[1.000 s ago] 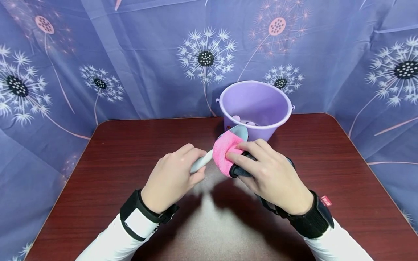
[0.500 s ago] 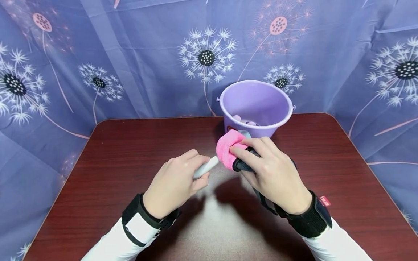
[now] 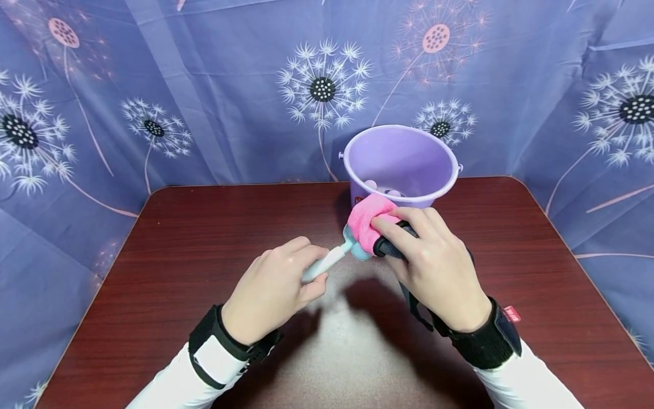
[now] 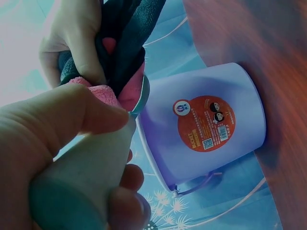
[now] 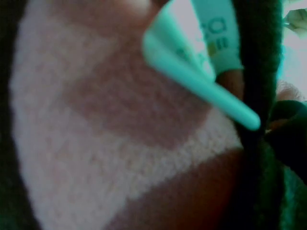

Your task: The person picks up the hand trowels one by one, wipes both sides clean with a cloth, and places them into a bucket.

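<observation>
My left hand (image 3: 276, 281) grips the white handle of a small shovel (image 3: 329, 261), which points up and to the right. Part of its light-blue blade (image 3: 360, 251) shows below a pink and dark cloth (image 3: 373, 216). Bunched in my right hand (image 3: 439, 264), the cloth lies against the blade and covers much of it. In the left wrist view, thumb and fingers wrap the thick handle (image 4: 91, 163), while the other hand pinches the cloth (image 4: 127, 52) at the blade. Cloth fills most of the right wrist view, with a teal edge of the shovel (image 5: 201, 86) across it.
A purple bucket (image 3: 352, 176) stands just behind the hands at the table's back, with light-purple pieces (image 3: 370, 184) inside. Its red label (image 4: 206, 124) faces the left wrist camera. A blue dandelion-print curtain (image 3: 230, 113) hangs behind the brown table (image 3: 214, 227).
The right hand and cloth have shifted right and slightly up. The blade showed above the cloth earlier; now it shows below and left of it. The left hand has moved slightly right.
</observation>
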Tool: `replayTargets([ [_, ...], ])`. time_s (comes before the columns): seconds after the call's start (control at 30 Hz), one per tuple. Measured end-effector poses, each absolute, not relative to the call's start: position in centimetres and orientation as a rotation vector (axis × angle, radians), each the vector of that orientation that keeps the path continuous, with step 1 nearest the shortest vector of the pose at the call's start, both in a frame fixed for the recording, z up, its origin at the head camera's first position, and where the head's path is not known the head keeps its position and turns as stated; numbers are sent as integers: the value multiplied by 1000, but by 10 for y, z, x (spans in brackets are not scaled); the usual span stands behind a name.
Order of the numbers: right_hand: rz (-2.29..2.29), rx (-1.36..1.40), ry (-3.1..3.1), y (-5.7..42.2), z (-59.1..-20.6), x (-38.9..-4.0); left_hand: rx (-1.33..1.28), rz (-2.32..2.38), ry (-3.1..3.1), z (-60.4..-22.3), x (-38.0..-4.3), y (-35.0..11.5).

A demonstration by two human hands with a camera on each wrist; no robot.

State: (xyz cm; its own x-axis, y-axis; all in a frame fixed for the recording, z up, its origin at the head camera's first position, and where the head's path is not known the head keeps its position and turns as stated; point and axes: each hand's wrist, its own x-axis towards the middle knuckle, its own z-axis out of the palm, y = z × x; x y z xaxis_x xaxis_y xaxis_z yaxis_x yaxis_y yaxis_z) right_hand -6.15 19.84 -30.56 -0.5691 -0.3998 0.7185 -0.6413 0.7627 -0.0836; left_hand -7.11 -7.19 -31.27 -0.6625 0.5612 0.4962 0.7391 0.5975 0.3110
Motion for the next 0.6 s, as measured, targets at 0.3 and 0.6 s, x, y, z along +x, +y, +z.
replayTargets([
  [0.3,431,679,-2266,205,-306,-63,-1037,-739,-2478,-311,-71,-74],
  [0.6,378,585,-2320,212,-303,-62,-1036,-734,-2449,-312,-72,-76],
])
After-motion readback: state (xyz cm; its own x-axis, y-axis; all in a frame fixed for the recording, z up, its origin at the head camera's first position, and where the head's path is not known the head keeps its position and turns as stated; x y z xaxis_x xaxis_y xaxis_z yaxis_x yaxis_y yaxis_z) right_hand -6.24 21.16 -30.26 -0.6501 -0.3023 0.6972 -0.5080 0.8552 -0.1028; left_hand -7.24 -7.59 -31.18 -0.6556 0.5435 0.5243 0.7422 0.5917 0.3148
